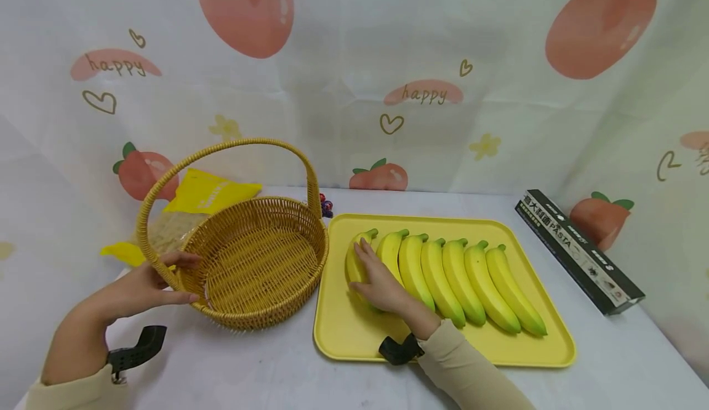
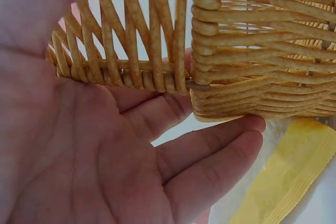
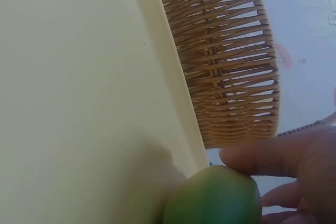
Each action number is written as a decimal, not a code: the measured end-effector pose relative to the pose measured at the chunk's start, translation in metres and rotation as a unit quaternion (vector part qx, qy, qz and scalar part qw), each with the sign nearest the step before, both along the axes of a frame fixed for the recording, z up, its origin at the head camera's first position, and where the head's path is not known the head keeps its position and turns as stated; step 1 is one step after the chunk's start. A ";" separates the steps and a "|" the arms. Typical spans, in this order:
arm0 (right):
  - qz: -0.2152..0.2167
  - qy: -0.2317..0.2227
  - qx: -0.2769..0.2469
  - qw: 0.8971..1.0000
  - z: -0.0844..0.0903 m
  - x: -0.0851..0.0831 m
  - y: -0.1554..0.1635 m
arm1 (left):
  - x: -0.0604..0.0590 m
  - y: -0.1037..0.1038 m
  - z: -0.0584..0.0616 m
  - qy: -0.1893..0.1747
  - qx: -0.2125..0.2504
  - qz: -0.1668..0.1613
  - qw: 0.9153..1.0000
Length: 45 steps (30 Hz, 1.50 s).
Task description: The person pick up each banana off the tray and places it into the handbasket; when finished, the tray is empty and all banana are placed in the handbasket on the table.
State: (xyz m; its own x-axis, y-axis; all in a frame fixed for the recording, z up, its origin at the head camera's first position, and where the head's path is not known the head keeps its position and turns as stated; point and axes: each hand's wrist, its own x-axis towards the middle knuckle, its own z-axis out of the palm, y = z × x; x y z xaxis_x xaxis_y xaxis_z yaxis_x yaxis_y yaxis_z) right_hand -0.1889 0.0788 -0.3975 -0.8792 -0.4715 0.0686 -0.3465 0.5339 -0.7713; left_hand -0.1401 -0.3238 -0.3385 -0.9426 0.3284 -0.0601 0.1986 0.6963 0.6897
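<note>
The woven basket (image 1: 260, 262) with a tall arched handle stands left of the tray. My left hand (image 1: 155, 282) holds it where the handle meets the rim, with the thumb in front; the left wrist view shows the handle (image 2: 152, 35) between thumb and fingers. Several yellow bananas with green tips lie in a row on the yellow tray (image 1: 354, 342). My right hand (image 1: 382, 284) grips the leftmost banana (image 1: 354, 263) from above. In the right wrist view, the thumb touches this banana's green end (image 3: 215, 198), and the other fingers are partly hidden behind it.
A yellow and clear packet (image 1: 207, 191) lies behind the basket. Small dark red and purple things (image 1: 325, 205) sit by the tray's back left corner. A black pasta box (image 1: 578, 250) lies right of the tray. A printed cloth hangs behind the table.
</note>
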 end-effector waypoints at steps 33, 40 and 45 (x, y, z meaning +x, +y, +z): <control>0.026 -0.046 -0.009 0.999 -0.009 -0.003 -0.001 | 0.001 0.002 0.000 -0.024 -0.001 0.012 1.000; 0.039 -0.053 -0.002 0.998 -0.009 -0.002 0.000 | 0.000 0.003 -0.002 -0.018 -0.007 0.001 1.000; 0.011 -0.063 -0.020 0.998 -0.004 -0.004 -0.001 | -0.001 0.004 -0.001 0.013 -0.022 -0.007 1.000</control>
